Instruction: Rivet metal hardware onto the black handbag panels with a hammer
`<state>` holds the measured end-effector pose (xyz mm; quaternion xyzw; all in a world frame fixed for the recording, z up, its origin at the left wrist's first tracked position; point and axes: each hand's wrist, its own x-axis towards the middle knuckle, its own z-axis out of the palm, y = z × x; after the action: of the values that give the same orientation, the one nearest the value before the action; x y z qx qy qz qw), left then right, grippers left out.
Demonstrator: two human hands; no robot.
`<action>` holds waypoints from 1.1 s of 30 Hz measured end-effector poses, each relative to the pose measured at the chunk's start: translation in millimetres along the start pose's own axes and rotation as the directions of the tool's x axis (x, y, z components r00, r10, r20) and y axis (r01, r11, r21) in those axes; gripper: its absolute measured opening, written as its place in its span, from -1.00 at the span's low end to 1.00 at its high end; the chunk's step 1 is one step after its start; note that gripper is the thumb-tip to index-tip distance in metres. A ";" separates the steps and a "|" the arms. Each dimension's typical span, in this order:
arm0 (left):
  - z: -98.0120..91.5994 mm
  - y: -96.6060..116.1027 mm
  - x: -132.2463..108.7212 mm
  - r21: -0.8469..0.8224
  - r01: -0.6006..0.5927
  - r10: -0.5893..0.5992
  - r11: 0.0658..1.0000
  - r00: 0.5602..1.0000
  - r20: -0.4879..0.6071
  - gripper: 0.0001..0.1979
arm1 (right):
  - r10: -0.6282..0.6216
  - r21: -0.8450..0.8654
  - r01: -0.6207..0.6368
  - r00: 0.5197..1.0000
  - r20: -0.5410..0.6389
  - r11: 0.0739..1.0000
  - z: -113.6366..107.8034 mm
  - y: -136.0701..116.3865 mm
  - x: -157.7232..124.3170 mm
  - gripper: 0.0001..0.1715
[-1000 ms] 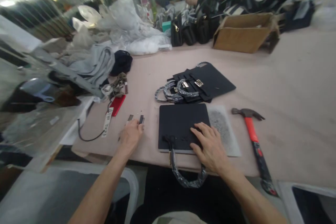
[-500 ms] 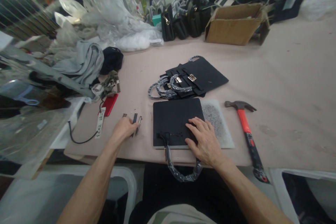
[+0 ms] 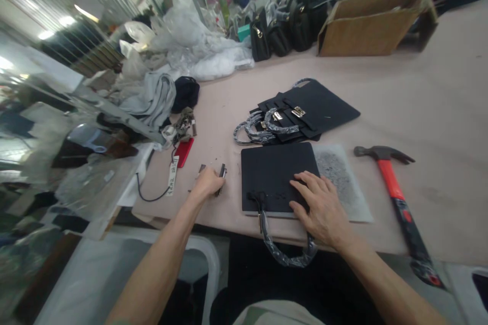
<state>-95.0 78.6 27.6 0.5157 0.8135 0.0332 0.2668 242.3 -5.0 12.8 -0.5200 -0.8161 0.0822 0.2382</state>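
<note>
My left hand (image 3: 209, 182) rests low over the table with curled fingers, closed at a short dark metal bar (image 3: 220, 185); a thin shiny rod lies right against the bar. Its fingertips are partly hidden. My right hand (image 3: 322, 209) lies flat and spread on the right part of a black bag panel (image 3: 278, 170), holding nothing. Small holes or slots run near the panel's lower edge, where a plastic-wrapped handle (image 3: 284, 260) is attached at the left and hangs over the table edge. Beneath the panel is a pale, speckled board (image 3: 337, 177).
A claw hammer (image 3: 392, 183) with a red and black grip lies at right. Behind the panel are stacked black bag panels (image 3: 328, 106) with wrapped handles. A red flat object (image 3: 185, 152) and a paper strip (image 3: 173, 176) lie left. A cardboard box (image 3: 362, 30) stands at the back.
The view has swung left, so everything sits further right in it. My left hand is still by the metal pieces, which now appear closer together. My right hand stays on the panel.
</note>
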 end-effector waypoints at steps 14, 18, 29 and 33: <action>-19.4 -14.9 -41.5 -0.885 0.129 0.117 0.446 0.973 0.201 -0.68 | -0.038 -0.029 0.036 0.997 -0.063 0.999 9.2 6.6 1.1 -0.54; -3.1 -12.4 -59.2 -0.975 0.180 0.278 0.134 0.937 0.211 -0.56 | -0.036 -0.027 0.035 0.998 -0.050 0.999 9.5 6.1 1.0 -0.55; 39.0 55.3 -83.7 -0.970 -0.073 0.468 0.232 0.883 0.045 -0.59 | 0.020 0.005 -0.020 1.000 0.009 1.000 2.1 -0.6 -0.1 -0.53; 56.3 82.4 -91.5 -0.902 -0.316 0.588 0.295 0.804 -0.090 -0.81 | 0.043 0.029 -0.043 0.999 0.015 0.999 0.2 -2.5 -0.8 -0.54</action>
<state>28.8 26.2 43.2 0.5064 0.4467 0.4589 0.5774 240.5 -6.8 13.3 -0.5333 -0.8052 0.1029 0.2381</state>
